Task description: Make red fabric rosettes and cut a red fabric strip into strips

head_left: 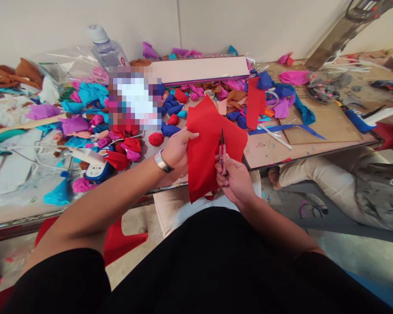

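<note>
Red cloth-like sheet (201, 159), near centre, is pinched at its 9 o'clock edge by the left hand (177, 150); slim pink-handled metal scissors (223, 151) are gripped in the curled right hand (236, 179), around 4 o'clock. Cleaner snips are probably had with the sheet kept taut.

Red sheet (201, 148), smooth, slightly bent, held aloft at the near edge of the tabletop (270, 151); scissors (223, 151), blades at the sheet, tips toward the far edge.
</note>
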`<act>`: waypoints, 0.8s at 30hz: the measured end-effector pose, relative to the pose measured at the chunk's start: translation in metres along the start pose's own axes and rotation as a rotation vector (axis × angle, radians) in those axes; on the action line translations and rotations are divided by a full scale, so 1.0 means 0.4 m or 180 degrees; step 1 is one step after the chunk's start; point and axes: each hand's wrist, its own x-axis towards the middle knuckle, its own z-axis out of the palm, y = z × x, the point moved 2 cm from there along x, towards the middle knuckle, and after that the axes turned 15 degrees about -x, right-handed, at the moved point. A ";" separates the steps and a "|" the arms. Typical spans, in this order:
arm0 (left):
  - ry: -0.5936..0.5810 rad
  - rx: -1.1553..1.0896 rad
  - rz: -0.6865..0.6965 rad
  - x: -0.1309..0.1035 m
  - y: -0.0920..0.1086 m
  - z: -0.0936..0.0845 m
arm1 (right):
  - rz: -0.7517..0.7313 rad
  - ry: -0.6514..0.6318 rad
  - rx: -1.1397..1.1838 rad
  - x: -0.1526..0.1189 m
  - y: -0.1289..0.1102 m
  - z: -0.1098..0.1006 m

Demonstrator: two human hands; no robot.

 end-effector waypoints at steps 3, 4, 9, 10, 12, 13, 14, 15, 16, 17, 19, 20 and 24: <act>-0.0006 -0.0027 0.0018 0.001 -0.001 -0.003 | 0.0006 -0.0011 -0.0029 -0.001 0.000 -0.001; 0.0000 -0.0034 0.0012 0.002 -0.001 -0.004 | 0.0004 -0.0013 -0.0037 -0.001 -0.001 -0.001; -0.0014 -0.0012 0.0053 0.003 -0.003 -0.004 | 0.0000 0.0007 -0.0003 0.001 -0.002 0.002; -0.0026 0.0000 0.0067 0.003 -0.003 -0.005 | 0.0010 0.0007 0.0006 0.002 -0.002 0.002; -0.0041 0.0017 0.0055 0.004 -0.003 -0.008 | 0.0032 0.0009 0.0012 0.004 -0.002 0.003; -0.0041 0.0019 0.0037 0.004 -0.004 -0.009 | 0.0036 0.0013 0.0010 0.004 -0.002 0.003; -0.0035 0.0017 0.0030 0.005 -0.004 -0.011 | 0.0034 0.0017 0.0004 0.005 -0.002 0.002; -0.0027 0.0014 0.0028 0.005 -0.004 -0.012 | 0.0030 0.0018 -0.0003 0.005 -0.002 0.002; -0.0023 0.0009 0.0026 0.005 -0.004 -0.012 | 0.0024 0.0021 -0.0008 0.005 -0.002 0.001; -0.0021 0.0000 0.0027 0.004 -0.004 -0.011 | 0.0019 0.0024 -0.0010 0.005 -0.002 0.001; -0.0026 -0.0037 0.0026 0.003 -0.004 -0.007 | 0.0011 0.0033 -0.0005 0.004 -0.003 0.001; -0.0026 -0.0061 0.0027 0.003 -0.003 -0.005 | 0.0010 0.0035 0.0000 0.003 -0.003 0.001; 0.0010 -0.0132 0.0035 0.001 -0.002 0.002 | 0.0002 0.0033 -0.0021 0.001 -0.003 0.002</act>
